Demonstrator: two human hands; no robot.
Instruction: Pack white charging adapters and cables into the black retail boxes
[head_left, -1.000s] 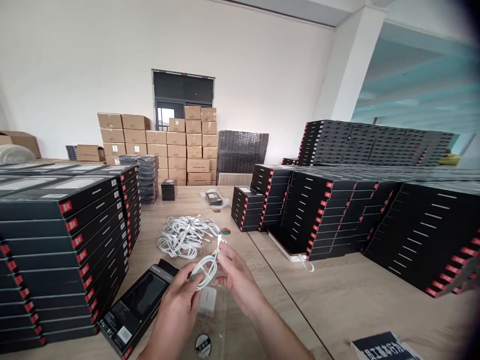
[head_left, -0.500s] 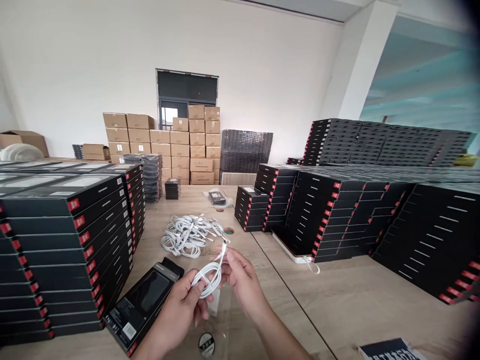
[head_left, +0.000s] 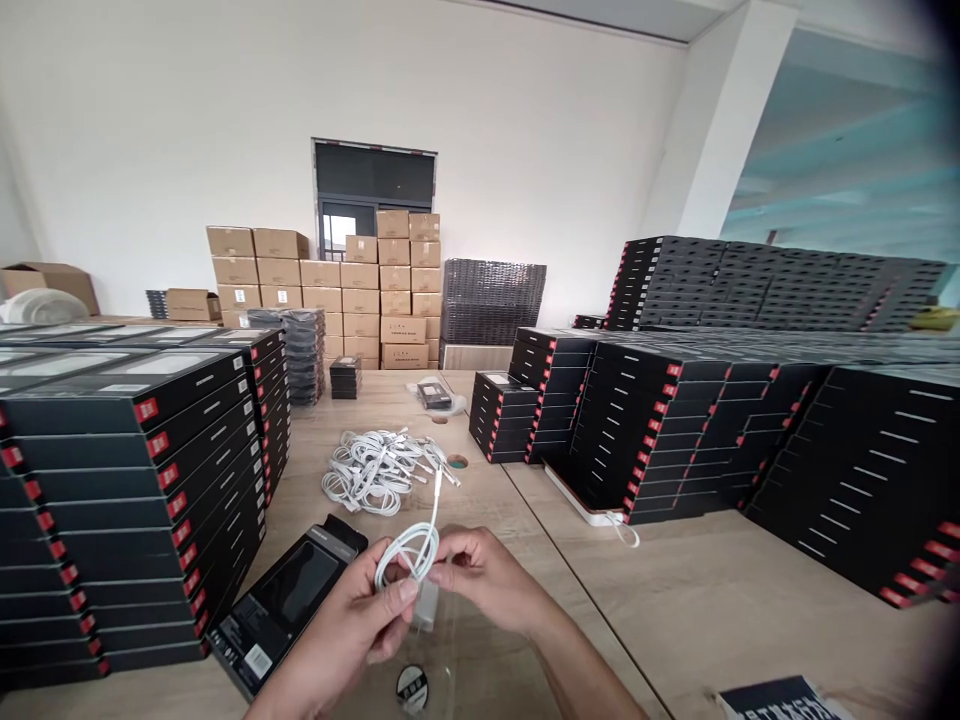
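A white cable (head_left: 409,553) wound into a small loop is pinched in my left hand (head_left: 379,608), thumb over the coil's lower side. One connector end of it points up above the loop. My right hand (head_left: 487,580) is closed at the coil's right side, thumb and fingertips pressed together on the cable. Just beyond lies a tangled pile of white cables (head_left: 375,470) on the wooden table (head_left: 480,660). By my left forearm sits an open black box (head_left: 292,600) with a dark panel on its face. Below my hands is a clear plastic piece with a round black label (head_left: 412,688).
Tall stacks of black boxes with red tabs stand at left (head_left: 202,480) and right (head_left: 645,430). Farther back are a plastic-wrapped item (head_left: 435,394), a small black stack (head_left: 345,378) and cardboard cartons (head_left: 360,290) by the wall. A printed dark sheet (head_left: 780,700) lies front right.
My right hand has moved down from the upright connector end to the coil's right side. The connector end now stands free above the loop. My left hand still holds the coil.
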